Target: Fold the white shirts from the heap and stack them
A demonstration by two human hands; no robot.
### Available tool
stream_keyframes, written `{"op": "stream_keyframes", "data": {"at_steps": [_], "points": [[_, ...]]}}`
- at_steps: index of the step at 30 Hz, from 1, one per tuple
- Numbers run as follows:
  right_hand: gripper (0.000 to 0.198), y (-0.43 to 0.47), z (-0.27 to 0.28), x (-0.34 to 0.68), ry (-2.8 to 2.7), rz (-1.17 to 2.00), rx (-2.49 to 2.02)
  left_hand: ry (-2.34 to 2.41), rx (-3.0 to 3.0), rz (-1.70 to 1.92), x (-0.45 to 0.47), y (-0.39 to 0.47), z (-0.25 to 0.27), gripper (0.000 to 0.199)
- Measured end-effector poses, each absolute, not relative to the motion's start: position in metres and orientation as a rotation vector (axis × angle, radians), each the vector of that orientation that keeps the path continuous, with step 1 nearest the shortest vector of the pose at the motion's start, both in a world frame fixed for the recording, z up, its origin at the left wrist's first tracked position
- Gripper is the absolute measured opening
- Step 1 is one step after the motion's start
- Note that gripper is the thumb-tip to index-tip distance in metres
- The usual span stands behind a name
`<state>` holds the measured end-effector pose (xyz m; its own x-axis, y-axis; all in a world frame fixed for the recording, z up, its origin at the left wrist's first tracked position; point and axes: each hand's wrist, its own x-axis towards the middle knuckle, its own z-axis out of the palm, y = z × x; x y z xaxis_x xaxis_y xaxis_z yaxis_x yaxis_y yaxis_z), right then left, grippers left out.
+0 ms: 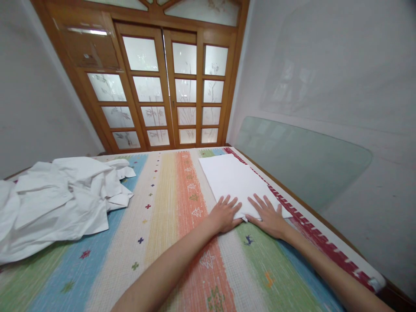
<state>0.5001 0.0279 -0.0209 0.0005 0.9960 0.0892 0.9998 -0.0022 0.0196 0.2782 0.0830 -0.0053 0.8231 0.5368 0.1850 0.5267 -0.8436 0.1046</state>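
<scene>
A white cloth, folded into a flat rectangle (235, 175), lies on the striped bedspread (162, 225) toward the right side. On its near edge rests my left hand (226, 214), fingers stretched out and lying flat. My right hand (268, 217) presses flat beside it, fingers spread, close to the cloth's near right part. The two thumbs come near each other at the near edge, where a small bit of white fabric sticks out. Whether the folded cloth is a garment I cannot tell.
A loose heap of crumpled white garments (65, 197) lies on the left of the bed. Along the right wall leans a pale greenish glass panel (302, 160). Wooden doors (169, 95) with frosted panes stand beyond the bed's far edge.
</scene>
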Motion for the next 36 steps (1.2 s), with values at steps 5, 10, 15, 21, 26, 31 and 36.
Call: {"op": "stream_keyframes", "data": {"at_steps": [5,10,15,21,26,31,36], "points": [[0.075,0.061,-0.010,0.505,-2.162,-0.022,-2.277,0.924,2.976,0.369,0.287,0.112,0.000,0.062],[0.081,0.075,-0.011,0.519,-2.219,-0.056,-2.191,0.856,3.093,0.410,0.291,0.110,0.004,0.036],[0.082,0.065,-0.016,0.531,-2.342,-0.083,-1.977,0.884,3.144,0.382,0.292,0.092,0.001,0.025],[0.064,0.054,-0.015,0.522,-2.337,-0.125,-1.833,0.970,3.046,0.305,0.291,0.081,0.011,0.020],[0.056,0.048,-0.005,0.507,-2.465,-0.085,-1.568,0.961,2.915,0.280,0.280,0.073,0.020,0.020],[0.062,0.053,0.004,0.496,-2.454,0.026,-1.439,0.715,2.951,0.370,0.254,0.060,0.013,0.024],[0.054,0.057,0.003,0.482,-2.472,0.108,-1.456,0.643,2.959,0.499,0.213,0.049,0.002,0.030]]}}
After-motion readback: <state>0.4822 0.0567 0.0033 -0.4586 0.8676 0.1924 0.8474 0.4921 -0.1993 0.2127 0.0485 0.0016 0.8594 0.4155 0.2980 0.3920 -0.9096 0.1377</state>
